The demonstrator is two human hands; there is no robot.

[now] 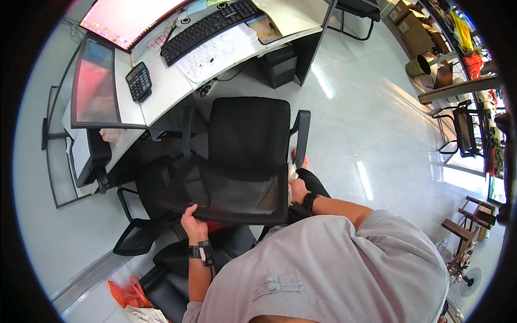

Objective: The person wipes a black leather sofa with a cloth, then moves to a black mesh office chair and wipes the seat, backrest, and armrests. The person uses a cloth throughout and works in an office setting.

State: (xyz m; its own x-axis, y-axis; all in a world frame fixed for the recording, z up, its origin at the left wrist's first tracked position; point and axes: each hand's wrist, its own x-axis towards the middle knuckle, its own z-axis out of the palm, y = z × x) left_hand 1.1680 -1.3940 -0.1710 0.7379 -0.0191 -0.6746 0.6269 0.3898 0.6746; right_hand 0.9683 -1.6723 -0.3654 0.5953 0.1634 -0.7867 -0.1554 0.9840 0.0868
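A black office chair [249, 135] stands before me, its seat towards the desk and its mesh backrest [242, 196] nearest my body. My left hand [194, 225] grips the backrest's top edge near its left corner, thumb on the mesh side and the other fingers hidden beneath. At the backrest's right side, my right hand [299, 191] is closed on a whitish cloth [290, 173], which is partly hidden by the chair frame and my hand. The chair's right armrest [302, 133] rises just beyond that hand.
A white desk [161, 105] holds a calculator [139, 81], a keyboard [210, 30], handwritten papers [216, 54] and a monitor [129, 20]. Another black chair [139, 236] stands at left. Behind it are a black leather seat [171, 288] and a red plastic bag [130, 294]. Cardboard boxes [416, 34] sit far right.
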